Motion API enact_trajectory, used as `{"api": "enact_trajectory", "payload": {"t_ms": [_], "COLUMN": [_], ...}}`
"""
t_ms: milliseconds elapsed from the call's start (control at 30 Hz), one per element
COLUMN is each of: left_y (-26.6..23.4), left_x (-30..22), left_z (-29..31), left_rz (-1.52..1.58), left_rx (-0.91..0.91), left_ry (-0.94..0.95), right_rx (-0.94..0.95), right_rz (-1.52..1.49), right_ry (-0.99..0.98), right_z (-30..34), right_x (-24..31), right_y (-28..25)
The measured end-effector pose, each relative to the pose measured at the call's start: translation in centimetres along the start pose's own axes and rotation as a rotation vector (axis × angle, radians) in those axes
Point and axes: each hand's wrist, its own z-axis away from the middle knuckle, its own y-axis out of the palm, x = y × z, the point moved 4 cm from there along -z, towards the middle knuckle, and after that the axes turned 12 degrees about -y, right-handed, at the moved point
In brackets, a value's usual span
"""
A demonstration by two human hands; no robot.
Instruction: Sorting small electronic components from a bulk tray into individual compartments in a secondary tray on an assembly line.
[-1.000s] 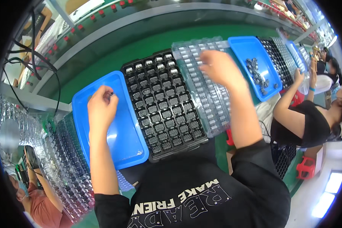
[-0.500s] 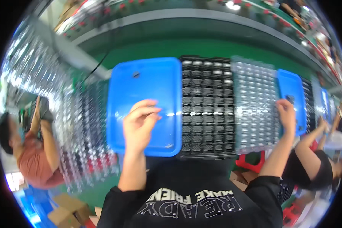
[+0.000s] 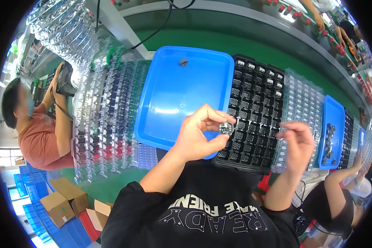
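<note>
My left hand (image 3: pixel 202 134) pinches a small round silver part (image 3: pixel 226 128) between thumb and fingers. Its face looks patterned, but the exact kind is unclear. The hand hovers where a blue tub (image 3: pixel 165 93) meets a black compartment tray (image 3: pixel 256 120). Inside the tub, near its far rim, lies one small grey part (image 3: pixel 183 62). Silver pieces fill several cells in the far rows of the black tray. Over the boundary between that tray and a clear plastic tray (image 3: pixel 304 95), my right hand (image 3: pixel 298 144) is slightly blurred, fingers loosely bent and apart, nothing visible in them.
Clear plastic trays (image 3: pixel 105 120) stand at the left, beside a co-worker (image 3: pixel 43 136). Further right, another blue tub (image 3: pixel 332 132) holds dark parts, near a second person (image 3: pixel 339 194). Cardboard boxes (image 3: pixel 64 202) sit lower left. A black cable (image 3: pixel 151 37) hangs near a metal post.
My view has shifted, so the trays appear turned. My left hand has moved right from over the blue tub, and the round part now shows in it. My right hand has come closer to it.
</note>
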Motion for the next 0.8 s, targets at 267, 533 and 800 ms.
{"api": "enact_trajectory", "payload": {"t_ms": [267,533,800], "left_y": [0.9,0.9,0.6], "left_x": [-1.0,-2.2,-2.0], "left_z": [1.7,2.7,3.3], "left_rz": [-0.015,0.048,-0.036], "left_rx": [0.18,0.208,0.197], "left_ry": [-0.016,-0.007,0.022], "right_rx": [0.298,0.356,0.378], "right_rz": [0.126,0.14,0.07], "right_ry": [-0.35,-0.396,-0.309], "right_z": [-0.2,0.0,0.9], "right_x": [5.9,6.1,5.8], "right_y": [9.0,9.5,9.6]}}
